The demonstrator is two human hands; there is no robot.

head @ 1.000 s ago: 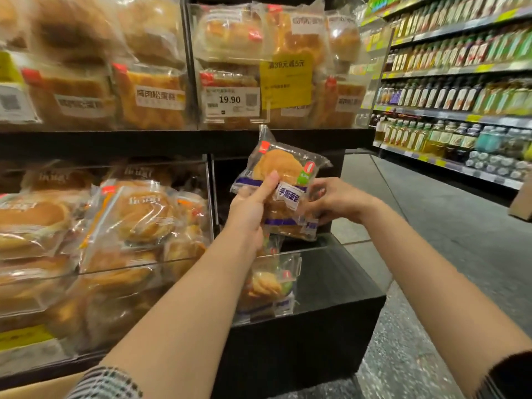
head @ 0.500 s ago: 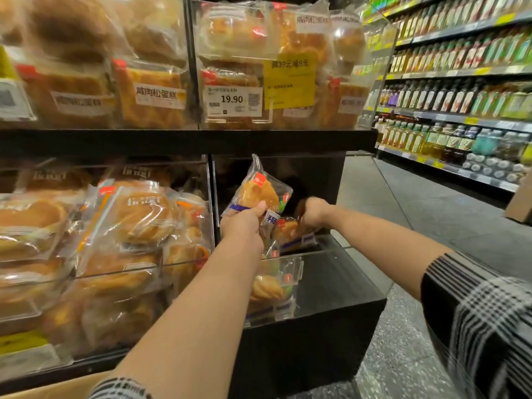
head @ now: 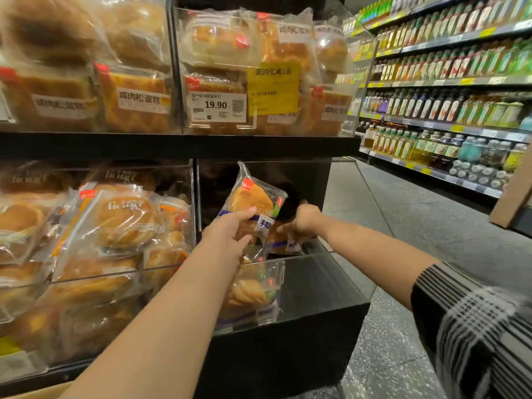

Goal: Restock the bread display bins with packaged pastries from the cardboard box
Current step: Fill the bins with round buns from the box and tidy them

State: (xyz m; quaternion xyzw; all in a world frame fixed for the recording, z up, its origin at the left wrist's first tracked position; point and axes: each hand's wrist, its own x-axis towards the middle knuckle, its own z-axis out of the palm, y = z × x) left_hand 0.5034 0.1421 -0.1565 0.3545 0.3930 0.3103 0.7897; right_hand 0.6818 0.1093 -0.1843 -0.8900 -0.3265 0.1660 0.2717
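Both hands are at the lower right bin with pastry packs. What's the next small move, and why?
Probably lower the pack in the left hand into the bin beside the one under the right hand. It is held upright above the clear front wall, and the bin's right side looks bare.

A white price tag (head: 216,108) clipped to the front of the upper acrylic bin (head: 331,131) reads "19.90" beside a QR code. Just right of the tag, a yellow promotional sign (head: 273,87) reads "满39元减5元". Left of the tag, a white label on a wrapped cake (head: 135,102) reads "咸肉松蛋糕"; the same words show partly on packs right of the sign. Below the tag, the held pastry pack (head: 253,197) bears a white label with the characters cut off by fingers.
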